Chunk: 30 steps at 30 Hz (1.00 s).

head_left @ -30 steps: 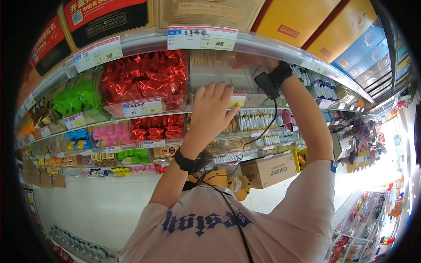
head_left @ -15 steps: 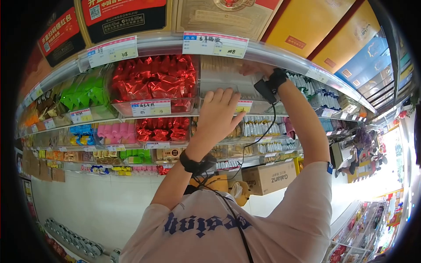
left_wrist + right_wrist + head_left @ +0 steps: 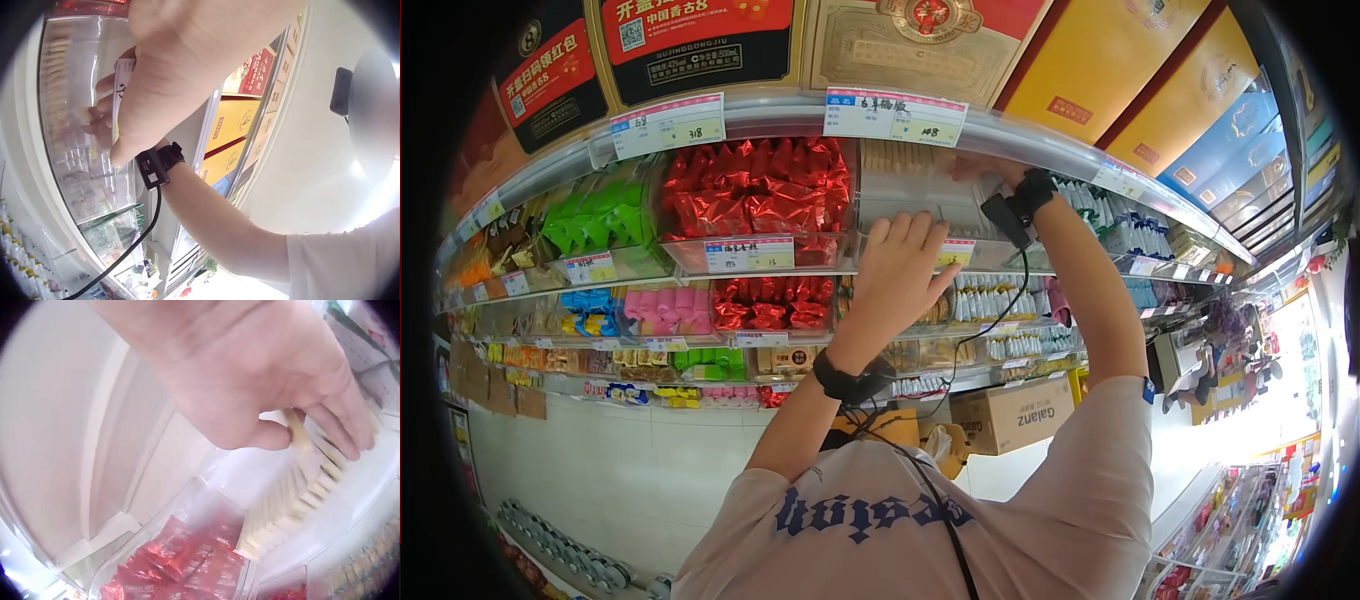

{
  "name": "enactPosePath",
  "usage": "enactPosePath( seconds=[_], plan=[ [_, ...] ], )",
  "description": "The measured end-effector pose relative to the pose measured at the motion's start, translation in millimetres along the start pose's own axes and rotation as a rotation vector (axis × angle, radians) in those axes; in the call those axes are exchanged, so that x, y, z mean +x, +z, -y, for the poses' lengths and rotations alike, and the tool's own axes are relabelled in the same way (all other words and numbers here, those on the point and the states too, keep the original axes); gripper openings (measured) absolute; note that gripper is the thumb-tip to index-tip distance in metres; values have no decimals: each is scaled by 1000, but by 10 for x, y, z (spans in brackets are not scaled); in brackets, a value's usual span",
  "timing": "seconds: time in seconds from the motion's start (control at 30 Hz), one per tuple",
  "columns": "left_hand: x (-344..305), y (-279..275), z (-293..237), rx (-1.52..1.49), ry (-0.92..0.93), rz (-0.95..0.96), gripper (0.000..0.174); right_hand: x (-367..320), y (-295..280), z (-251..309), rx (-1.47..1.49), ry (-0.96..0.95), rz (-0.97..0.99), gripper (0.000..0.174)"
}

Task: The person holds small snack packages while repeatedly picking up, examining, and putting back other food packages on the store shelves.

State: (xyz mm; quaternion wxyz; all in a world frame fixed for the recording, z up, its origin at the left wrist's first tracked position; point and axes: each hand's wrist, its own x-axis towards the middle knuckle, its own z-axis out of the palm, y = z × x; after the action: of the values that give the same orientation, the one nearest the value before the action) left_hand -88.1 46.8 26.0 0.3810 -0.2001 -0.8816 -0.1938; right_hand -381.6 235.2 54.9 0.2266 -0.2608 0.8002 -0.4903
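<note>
My left hand [image 3: 890, 285] grips the front wall of a clear plastic bin [image 3: 920, 212]. Its fingers go over the rim, while the thumb lies outside beside the price tag [image 3: 119, 100]. Inside that bin, my right hand [image 3: 275, 375] reaches down, palm toward the contents. Between thumb and fingers it pinches a pale yellow flat snack piece [image 3: 299, 432], partly hidden by the hand. More pale pieces [image 3: 281, 522] stand in a tight row just below. The other fingertips of this hand point down at the row's far end.
Red foil packets [image 3: 755, 190] fill the bin to the left, green ones [image 3: 600, 220] farther left. White-and-green packets [image 3: 1090, 210] lie to the right. Boxed goods [image 3: 1090, 60] stand on the shelf above. A black cable [image 3: 1000, 320] hangs from the right wrist; a Galanz carton [image 3: 1012, 412] sits below.
The head view has shifted, so the shelves appear lower and farther right. My left hand stays at the bin's front, and my right hand keeps working inside the bin.
</note>
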Motion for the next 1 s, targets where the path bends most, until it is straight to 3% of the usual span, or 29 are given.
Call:
enactPosePath(
  seconds=[0.57, 0.67, 0.77, 0.87, 1.0],
  plan=[
    [-11, 4, 5, 6, 10, 1, 47, -229, 855, 686, -152, -43, -113, 35],
    [-7, -14, 7, -1, 7, 10, 48, -343, 990, 823, -308, 9, -118, 37],
    [-3, 2, 12, -17, 1, 9, 48, -622, 938, 1110, -676, 118, -18, 41],
    [-21, 19, 38, -22, -3, -4, 52, -1342, 1120, 1155, -557, -295, -315, 37],
    [36, -104, -34, -71, -43, 87, 63, -2068, 1366, 1025, -264, -375, -496, 25]
  ],
)
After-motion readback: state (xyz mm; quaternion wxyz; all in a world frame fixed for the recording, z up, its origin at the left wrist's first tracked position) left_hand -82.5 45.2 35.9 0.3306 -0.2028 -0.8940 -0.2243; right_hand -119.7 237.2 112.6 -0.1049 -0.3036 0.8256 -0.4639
